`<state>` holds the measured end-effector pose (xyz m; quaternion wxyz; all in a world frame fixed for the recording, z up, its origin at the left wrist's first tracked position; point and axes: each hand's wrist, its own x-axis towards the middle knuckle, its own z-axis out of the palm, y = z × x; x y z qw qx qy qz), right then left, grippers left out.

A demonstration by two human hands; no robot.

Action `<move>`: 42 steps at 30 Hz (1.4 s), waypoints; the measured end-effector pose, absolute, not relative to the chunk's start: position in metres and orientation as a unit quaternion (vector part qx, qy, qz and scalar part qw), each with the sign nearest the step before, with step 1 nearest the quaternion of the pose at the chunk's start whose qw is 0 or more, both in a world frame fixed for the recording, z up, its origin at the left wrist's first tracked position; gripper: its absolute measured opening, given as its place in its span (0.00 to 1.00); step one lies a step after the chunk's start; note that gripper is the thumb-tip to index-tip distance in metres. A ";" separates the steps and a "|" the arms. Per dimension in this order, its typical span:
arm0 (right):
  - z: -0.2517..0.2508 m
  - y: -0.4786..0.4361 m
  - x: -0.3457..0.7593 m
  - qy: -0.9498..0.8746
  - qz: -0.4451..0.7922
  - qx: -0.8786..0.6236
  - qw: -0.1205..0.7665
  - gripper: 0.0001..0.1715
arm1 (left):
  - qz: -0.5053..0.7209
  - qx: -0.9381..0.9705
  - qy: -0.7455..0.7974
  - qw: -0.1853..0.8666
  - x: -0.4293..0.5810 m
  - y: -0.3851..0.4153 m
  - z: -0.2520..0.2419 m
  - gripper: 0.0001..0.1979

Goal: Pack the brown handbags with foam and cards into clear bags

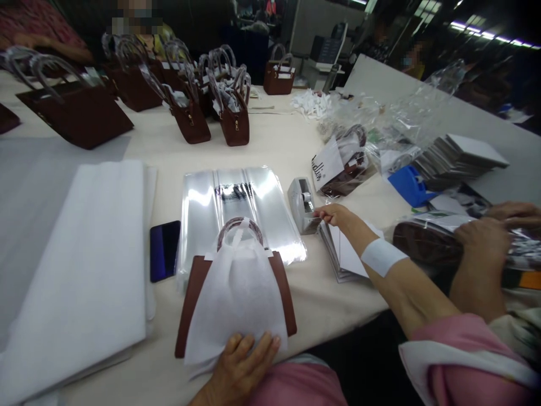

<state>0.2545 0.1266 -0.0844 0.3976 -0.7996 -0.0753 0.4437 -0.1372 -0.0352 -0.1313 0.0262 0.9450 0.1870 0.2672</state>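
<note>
A brown handbag point(189, 304) lies near the table's front edge, its front covered by a thin white wrapping sheet point(239, 287). Its wrapped handles point(240, 225) point away from me. My left hand point(243, 366) rests on the sheet's lower end with its fingers stretched out. To the right, my right hand point(333, 214) pinches at the cutting edge of a grey tape dispenser point(301, 203); the tape between the fingertips is too small to see clearly. Clear plastic bags point(198, 211) lie stacked just beyond the handbag. A white patch is around my right forearm.
Left are a dark phone point(164, 251) and stacked white sheets point(101, 242). White cards point(349, 254) lie beside the dispenser. Several brown handbags point(234, 121) stand farther back. A co-worker's hands point(486, 237) handle a plastic-wrapped bag at right, near a blue tape dispenser point(409, 186).
</note>
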 end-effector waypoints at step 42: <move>-0.104 -0.130 0.014 -0.180 0.553 -0.689 0.433 0.14 | 0.261 0.956 0.113 0.070 -0.141 -0.027 -0.135 0.13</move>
